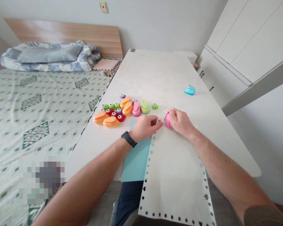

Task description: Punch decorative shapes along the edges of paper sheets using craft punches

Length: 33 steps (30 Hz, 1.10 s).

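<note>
A white sheet of paper [176, 175] with punched shapes along its edges lies on the white table [155, 75] and hangs over the near edge. My left hand [145, 127] pinches its far corner, fingers closed on the paper. My right hand [180, 121] is wrapped round a pink paper punch [167, 121] set at that same corner. A light blue sheet [136, 157] lies under the white one, showing on the left.
Several paper punches [122, 110] in orange, green, red, purple and pink are clustered left of my hands. A turquoise punch [190, 90] sits alone farther right. A bed [37, 103] with a folded blanket [49, 56] runs along the table's left side; white cabinets [245, 40] stand at right.
</note>
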Tool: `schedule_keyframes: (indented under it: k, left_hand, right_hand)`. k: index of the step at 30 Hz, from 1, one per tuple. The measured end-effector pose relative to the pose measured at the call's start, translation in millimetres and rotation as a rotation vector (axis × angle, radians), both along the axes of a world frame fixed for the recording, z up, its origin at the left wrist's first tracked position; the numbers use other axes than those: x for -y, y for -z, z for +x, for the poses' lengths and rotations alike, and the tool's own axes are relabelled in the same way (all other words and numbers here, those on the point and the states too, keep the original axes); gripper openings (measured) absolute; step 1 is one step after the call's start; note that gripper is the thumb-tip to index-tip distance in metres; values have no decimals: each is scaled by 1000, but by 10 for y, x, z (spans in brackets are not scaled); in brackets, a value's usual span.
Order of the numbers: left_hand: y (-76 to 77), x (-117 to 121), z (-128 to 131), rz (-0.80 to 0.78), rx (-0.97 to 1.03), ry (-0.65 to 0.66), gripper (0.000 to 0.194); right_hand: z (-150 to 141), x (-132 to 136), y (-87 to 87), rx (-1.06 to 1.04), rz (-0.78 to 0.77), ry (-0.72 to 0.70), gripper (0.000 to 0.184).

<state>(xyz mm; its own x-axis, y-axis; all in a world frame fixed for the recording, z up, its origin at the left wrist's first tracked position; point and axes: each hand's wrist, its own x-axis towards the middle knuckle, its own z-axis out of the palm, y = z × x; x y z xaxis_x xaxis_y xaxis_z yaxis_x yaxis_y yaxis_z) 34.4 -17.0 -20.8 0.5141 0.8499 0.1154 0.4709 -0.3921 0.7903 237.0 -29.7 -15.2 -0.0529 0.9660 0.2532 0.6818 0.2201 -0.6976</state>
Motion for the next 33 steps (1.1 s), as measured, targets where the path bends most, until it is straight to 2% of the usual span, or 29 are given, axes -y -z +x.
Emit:
schedule_keyframes:
  k: [6, 11, 18, 28, 33]
  left_hand:
    - [-4, -2, 7, -10, -10, 2, 39]
    - [-6, 0, 7, -8, -11, -1, 41]
    - [-36, 10, 5, -10, -4, 1, 41]
    - [-59, 13, -15, -40, -2, 3, 34]
    - [-82, 17, -20, -45, 2, -1, 34]
  right_hand:
    - [-10, -25, 1, 26, 11, 73, 35]
    - [-21, 3, -18, 8, -1, 45, 39]
    - [18, 39, -64, -47, -43, -4, 36]
    - [203, -49, -86, -197, -3, 207, 40]
    - [223, -82, -82, -230, 0, 252, 41]
